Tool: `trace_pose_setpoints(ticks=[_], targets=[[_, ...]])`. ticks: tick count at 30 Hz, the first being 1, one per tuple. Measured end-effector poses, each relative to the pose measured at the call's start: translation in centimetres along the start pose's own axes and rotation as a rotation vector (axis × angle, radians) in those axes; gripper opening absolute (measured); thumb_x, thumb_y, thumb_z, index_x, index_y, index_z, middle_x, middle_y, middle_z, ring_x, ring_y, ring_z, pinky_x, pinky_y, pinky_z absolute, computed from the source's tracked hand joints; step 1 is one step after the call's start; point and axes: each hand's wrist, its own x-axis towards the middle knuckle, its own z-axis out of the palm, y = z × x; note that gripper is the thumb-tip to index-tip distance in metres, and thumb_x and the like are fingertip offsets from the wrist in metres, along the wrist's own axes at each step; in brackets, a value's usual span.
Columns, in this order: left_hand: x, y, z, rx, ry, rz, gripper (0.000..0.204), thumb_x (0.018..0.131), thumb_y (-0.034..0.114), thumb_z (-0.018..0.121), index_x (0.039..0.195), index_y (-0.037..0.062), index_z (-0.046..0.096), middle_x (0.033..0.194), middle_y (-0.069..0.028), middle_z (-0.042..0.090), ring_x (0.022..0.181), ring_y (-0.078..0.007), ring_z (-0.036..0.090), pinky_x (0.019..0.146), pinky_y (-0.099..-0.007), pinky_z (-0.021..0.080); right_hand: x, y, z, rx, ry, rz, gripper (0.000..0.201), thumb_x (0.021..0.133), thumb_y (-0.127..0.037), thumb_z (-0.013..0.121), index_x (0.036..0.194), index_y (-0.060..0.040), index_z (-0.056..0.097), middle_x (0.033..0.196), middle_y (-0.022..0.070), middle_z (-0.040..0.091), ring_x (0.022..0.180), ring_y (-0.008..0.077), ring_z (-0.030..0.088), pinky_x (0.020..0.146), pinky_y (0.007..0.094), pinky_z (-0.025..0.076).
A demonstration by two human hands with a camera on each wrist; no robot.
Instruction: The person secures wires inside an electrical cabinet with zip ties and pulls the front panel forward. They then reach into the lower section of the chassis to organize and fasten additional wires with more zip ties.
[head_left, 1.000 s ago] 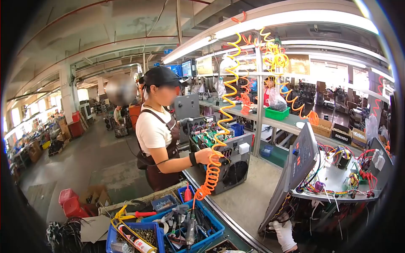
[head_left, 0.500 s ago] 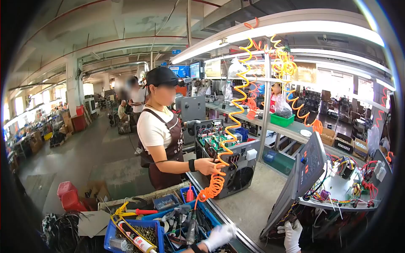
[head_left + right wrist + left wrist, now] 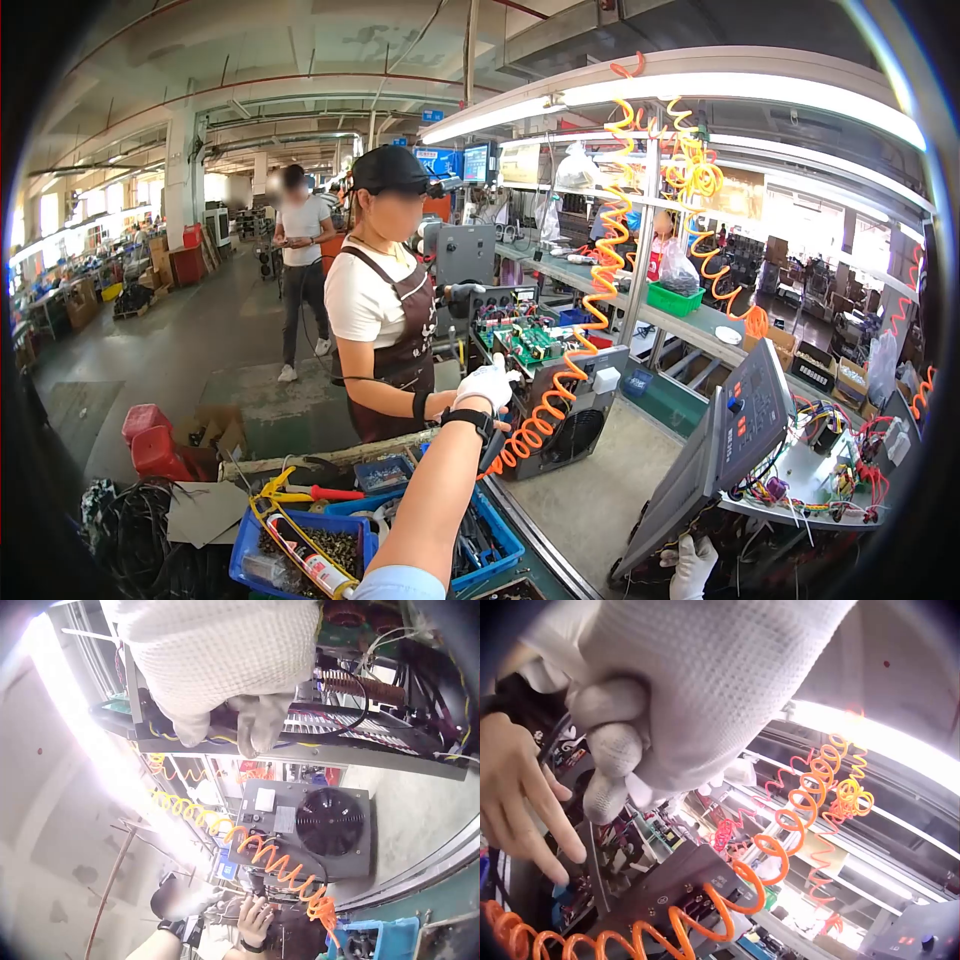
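My gloved left hand (image 3: 485, 388) reaches far forward, beside the bare hand (image 3: 517, 799) of a worker in a dark apron. Its lower fingers (image 3: 615, 746) are curled, and a dark strip shows below them; I cannot tell whether they hold it. An orange coiled air hose (image 3: 545, 405) hangs just right of both hands. Behind it stands a grey machine with a fan (image 3: 330, 821) and an exposed green circuit board (image 3: 530, 342). My gloved right hand (image 3: 690, 568) is at the lower inner edge of a tilted control panel (image 3: 700, 450), fingertips (image 3: 259, 739) by its yellow and blue wires.
Below my left arm are a blue bin of screws (image 3: 300, 550), a yellow caulking gun (image 3: 290, 530) and a blue tool tray (image 3: 500, 535). A metal chassis with colourful wires (image 3: 820, 460) adjoins the panel. A person (image 3: 300, 250) is in the aisle behind the worker.
My left hand has come up over the tool bins and out to the worker's hand. My right hand stays at the panel edge. A background person has come nearer, and the view has shifted.
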Motion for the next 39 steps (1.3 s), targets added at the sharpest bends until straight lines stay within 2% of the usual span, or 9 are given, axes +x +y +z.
trace_pose_setpoints(ticks=[4,7,8,19,21,25,28,35,39], targets=[[1.6,-0.8,1.1,0.017,-0.035,-0.016,0.06,0.095,0.035,0.043,0.144,0.0054,0.028,0.126,-0.0222,0.056,0.115,-0.0329,0.056,0.093,-0.0433,0.046,-0.2,-0.1,-0.4,0.014,0.025,0.05,0.016,0.092,-0.016,0.062,0.097,-0.001,0.061,0.075,0.0045,0.064,0.058,0.0121,0.06,0.053,0.0241,0.049],[2.1,-0.4,1.3,0.047,0.018,-0.002,0.056,0.079,0.007,0.05,0.134,0.0153,0.047,0.128,-0.0176,0.054,0.107,-0.0327,0.06,0.088,-0.0438,0.049,-0.1,-0.4,-0.1,0.02,0.05,0.065,0.013,0.091,-0.014,0.063,0.096,-0.0021,0.061,0.075,0.0028,0.063,0.059,0.0109,0.059,0.053,0.0237,0.048],[1.5,0.2,0.5,0.045,-0.03,-0.051,0.06,0.095,0.036,0.043,0.144,0.0056,0.029,0.125,-0.0216,0.057,0.114,-0.0332,0.057,0.092,-0.0437,0.046,-0.3,-0.7,0.0,0.02,0.06,0.065,0.012,0.091,-0.013,0.063,0.095,-0.0024,0.061,0.075,0.0019,0.062,0.059,0.0102,0.058,0.053,0.0234,0.047],[3.8,-0.9,1.6,0.06,-0.062,0.02,0.06,0.094,0.024,0.042,0.147,0.0042,0.022,0.129,-0.0231,0.054,0.114,-0.0318,0.057,0.092,-0.0408,0.047,0.4,1.3,-0.9,0.01,0.071,0.132,0.011,0.091,-0.008,0.061,0.099,-0.0023,0.059,0.082,0.0035,0.063,0.069,0.0116,0.06,0.06,0.0251,0.049],[2.3,0.0,1.6,0.071,0.026,0.067,0.049,0.094,0.029,0.042,0.135,0.0002,0.038,0.117,-0.0226,0.061,0.107,-0.0328,0.061,0.087,-0.0437,0.048,1.5,3.7,-1.0,0.043,0.138,-0.004,0.022,0.09,-0.021,0.065,0.094,-0.002,0.054,0.071,0.0045,0.058,0.047,0.014,0.058,0.038,0.0255,0.046],[0.5,-0.1,7.0,0.103,0.338,0.323,0.042,0.092,0.042,0.046,0.096,0.0029,0.06,0.086,-0.0183,0.067,0.082,-0.0383,0.065,0.072,-0.0487,0.05,1.2,1.5,1.0,0.152,0.141,0.095,0.014,0.09,-0.015,0.063,0.096,-0.0045,0.055,0.07,0.0013,0.055,0.05,0.0081,0.051,0.041,0.0213,0.039],[-7.9,4.5,8.4,-0.67,0.05,0.224,0.025,0.091,0.028,0.049,0.087,0.0065,0.06,0.063,-0.011,0.06,0.06,-0.0258,0.061,0.057,-0.0383,0.049,1.1,2.7,0.5,0.021,0.111,0.076,0.014,0.091,-0.015,0.063,0.083,-0.0082,0.055,0.067,-0.0037,0.049,0.056,0.0044,0.045,0.046,0.0216,0.035],[-21.6,6.9,16.8,-0.806,-0.329,0.057,0.012,0.091,0.012,0.06,0.094,0.0017,0.065,0.07,0.0026,0.061,0.054,-0.0003,0.044,0.048,-0.0193,0.032,-1.3,4.5,-2.7,0.203,-0.105,0.081,0.079,0.078,-0.011,0.075,0.142,0.0018,0.03,0.133,0.0114,0.046,0.083,0.0115,0.059,0.071,0.0223,0.049],[-26.7,8.1,19.3,-0.914,-0.509,-0.211,0.015,0.092,0.013,0.059,0.101,0.0029,0.065,0.071,-0.0007,0.065,0.044,0.0013,0.036,0.039,-0.0168,0.025,-6.0,6.6,-7.4,0.126,0.168,0.088,0.086,0.079,-0.03,0.074,0.143,0.0031,0.026,0.137,0.0155,0.044,0.08,0.0106,0.059,0.066,0.023,0.05]])
